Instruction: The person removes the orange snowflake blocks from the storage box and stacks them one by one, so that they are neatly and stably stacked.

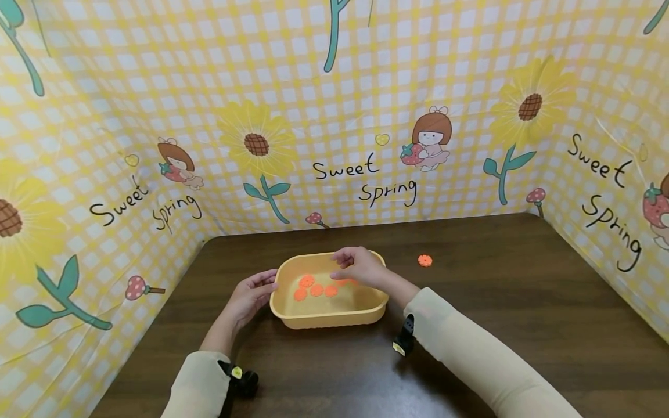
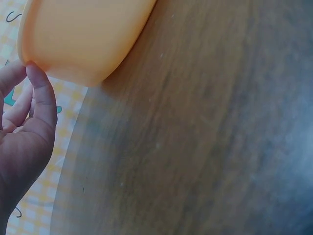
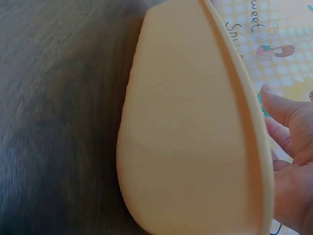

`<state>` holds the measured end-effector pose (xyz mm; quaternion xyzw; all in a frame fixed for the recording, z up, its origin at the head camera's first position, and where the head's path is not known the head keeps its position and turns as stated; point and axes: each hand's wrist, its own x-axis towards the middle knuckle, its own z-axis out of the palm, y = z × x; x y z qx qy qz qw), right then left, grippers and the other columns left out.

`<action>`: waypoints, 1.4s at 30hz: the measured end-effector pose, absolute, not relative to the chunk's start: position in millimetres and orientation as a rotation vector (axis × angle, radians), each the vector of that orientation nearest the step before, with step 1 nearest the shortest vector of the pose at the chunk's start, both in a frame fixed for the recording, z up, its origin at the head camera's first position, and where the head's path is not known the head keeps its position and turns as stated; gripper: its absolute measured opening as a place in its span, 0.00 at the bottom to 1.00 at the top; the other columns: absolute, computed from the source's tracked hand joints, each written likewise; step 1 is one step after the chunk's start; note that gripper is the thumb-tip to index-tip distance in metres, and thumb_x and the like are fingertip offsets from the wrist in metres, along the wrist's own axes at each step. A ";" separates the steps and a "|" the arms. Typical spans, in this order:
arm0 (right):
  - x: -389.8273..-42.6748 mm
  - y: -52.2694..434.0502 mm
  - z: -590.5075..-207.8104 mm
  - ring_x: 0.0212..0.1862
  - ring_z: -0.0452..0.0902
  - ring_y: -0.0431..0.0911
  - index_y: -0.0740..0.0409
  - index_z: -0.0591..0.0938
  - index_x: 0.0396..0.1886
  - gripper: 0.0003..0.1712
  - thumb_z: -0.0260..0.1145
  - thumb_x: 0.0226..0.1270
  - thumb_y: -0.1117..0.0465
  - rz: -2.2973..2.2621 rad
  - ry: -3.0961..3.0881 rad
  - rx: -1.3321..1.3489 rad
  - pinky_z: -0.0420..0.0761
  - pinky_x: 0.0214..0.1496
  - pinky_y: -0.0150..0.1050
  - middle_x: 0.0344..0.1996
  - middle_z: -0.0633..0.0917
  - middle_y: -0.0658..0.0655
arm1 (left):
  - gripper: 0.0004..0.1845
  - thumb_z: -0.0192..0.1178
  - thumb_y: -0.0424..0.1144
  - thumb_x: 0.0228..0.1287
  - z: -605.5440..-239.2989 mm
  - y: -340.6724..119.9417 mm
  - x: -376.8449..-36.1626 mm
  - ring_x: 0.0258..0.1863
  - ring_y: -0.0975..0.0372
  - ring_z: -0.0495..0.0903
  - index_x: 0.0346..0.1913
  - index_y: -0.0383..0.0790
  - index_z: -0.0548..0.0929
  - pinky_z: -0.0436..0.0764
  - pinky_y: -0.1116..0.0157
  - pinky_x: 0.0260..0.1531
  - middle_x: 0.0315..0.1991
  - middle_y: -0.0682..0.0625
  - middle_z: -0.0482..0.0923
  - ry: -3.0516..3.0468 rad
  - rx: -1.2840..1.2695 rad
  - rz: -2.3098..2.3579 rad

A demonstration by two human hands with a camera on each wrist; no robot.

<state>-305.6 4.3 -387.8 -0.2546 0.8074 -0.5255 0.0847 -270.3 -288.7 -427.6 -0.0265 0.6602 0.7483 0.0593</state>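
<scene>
A person's left hand (image 1: pixel 250 299) has its grip pinching the left rim of a yellow basin (image 1: pixel 329 321), which stands on the dark wooden bench (image 1: pixel 522 296). The right hand (image 1: pixel 363 269) is over the basin's right part, its grip spread, thumb and fingers apart, with nothing visible between them. Orange flower-shaped pieces (image 1: pixel 316 290) lie on the basin floor, some partly hidden beneath that hand. A lone orange piece (image 1: pixel 425 260) lies on the bench, apart from the basin on its right.
</scene>
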 end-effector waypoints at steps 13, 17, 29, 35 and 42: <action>-308.9 -11.3 -406.3 0.46 0.71 0.54 0.66 0.76 0.48 0.24 0.69 0.50 0.63 -1.392 2.357 -0.838 0.72 0.46 0.38 0.45 0.75 0.64 | 0.28 0.61 0.30 0.53 -430.8 -290.0 -271.0 0.40 0.61 0.75 0.58 0.29 0.65 0.76 0.65 0.39 0.43 0.45 0.72 2.031 -0.093 2.231; -309.5 -11.9 -408.6 0.46 0.72 0.53 0.65 0.76 0.47 0.24 0.70 0.48 0.63 -1.339 2.362 -0.852 0.72 0.45 0.37 0.45 0.76 0.63 | 0.28 0.60 0.29 0.53 -430.4 -289.9 -271.0 0.40 0.61 0.75 0.58 0.29 0.66 0.76 0.65 0.39 0.43 0.45 0.72 2.036 -0.095 2.231; -308.5 -15.2 -410.4 0.44 0.73 0.49 0.64 0.77 0.45 0.22 0.70 0.47 0.65 -1.190 2.428 -0.850 0.73 0.42 0.34 0.42 0.77 0.59 | 0.27 0.59 0.29 0.54 -430.1 -291.3 -271.4 0.42 0.60 0.74 0.58 0.29 0.65 0.76 0.65 0.41 0.45 0.43 0.70 2.042 -0.073 2.218; -310.6 -19.3 -412.8 0.39 0.72 0.44 0.63 0.79 0.43 0.22 0.72 0.44 0.65 -1.113 2.484 -0.872 0.72 0.42 0.33 0.38 0.78 0.56 | 0.27 0.59 0.29 0.55 -429.8 -292.0 -270.3 0.42 0.60 0.74 0.58 0.29 0.65 0.76 0.66 0.41 0.45 0.44 0.71 2.046 -0.053 2.221; -310.7 -24.0 -412.0 0.35 0.70 0.41 0.62 0.80 0.41 0.23 0.74 0.41 0.63 -0.988 2.548 -0.908 0.71 0.40 0.32 0.33 0.79 0.53 | 0.26 0.57 0.28 0.56 -418.2 -287.5 -263.4 0.44 0.59 0.73 0.59 0.28 0.64 0.75 0.65 0.42 0.47 0.40 0.69 2.052 -0.048 2.188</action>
